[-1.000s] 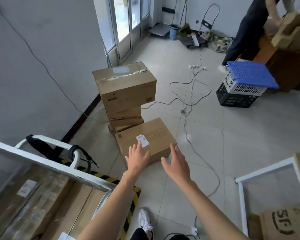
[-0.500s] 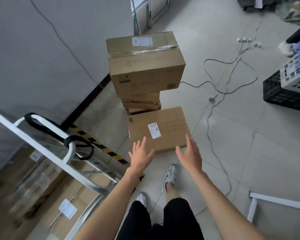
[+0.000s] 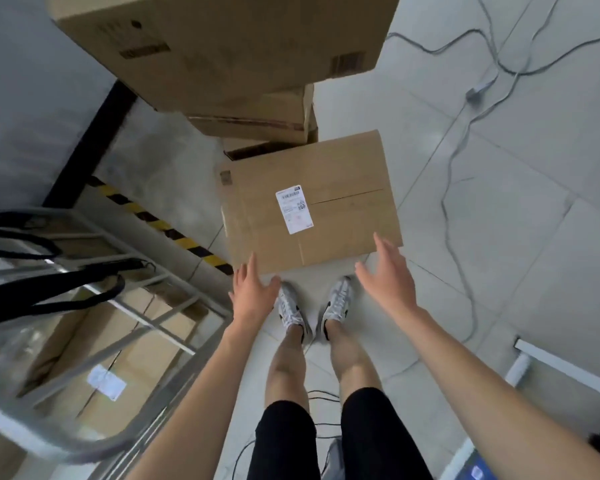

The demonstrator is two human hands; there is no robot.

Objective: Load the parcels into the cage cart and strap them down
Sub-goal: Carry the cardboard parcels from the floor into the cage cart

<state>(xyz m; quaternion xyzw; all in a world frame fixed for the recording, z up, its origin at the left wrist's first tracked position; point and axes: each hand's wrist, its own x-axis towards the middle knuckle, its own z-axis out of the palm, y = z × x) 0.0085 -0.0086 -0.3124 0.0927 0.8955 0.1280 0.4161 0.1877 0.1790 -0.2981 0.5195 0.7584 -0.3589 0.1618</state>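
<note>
The parcel (image 3: 343,209), where does it lie from the hands? asks the first speaker

It lies flat on the tiled floor (image 3: 499,244), just ahead of the fingertips and of the person's shoes (image 3: 291,306), answers the second; its long axis goes across the person, from left to right, a little turned; the left hand (image 3: 253,296) is by the near left corner and the right hand (image 3: 385,278) by the near right corner; the right one looks slightly nearer, its fingertips over the edge in this view

And the fingers?

Straight and apart on both hands, holding nothing; whether they touch the cardboard cannot be told; probably each hand must go down one short side to lift

What is around?

A stack of boxes (image 3: 222,46) stands just behind the parcel; the cage cart (image 3: 187,288) is at the left, with loaded boxes (image 3: 111,368) inside and black straps (image 3: 66,289) on its frame; loose cables (image 3: 454,188) cross the floor at the right, so the turn toward the cart needs care
</note>
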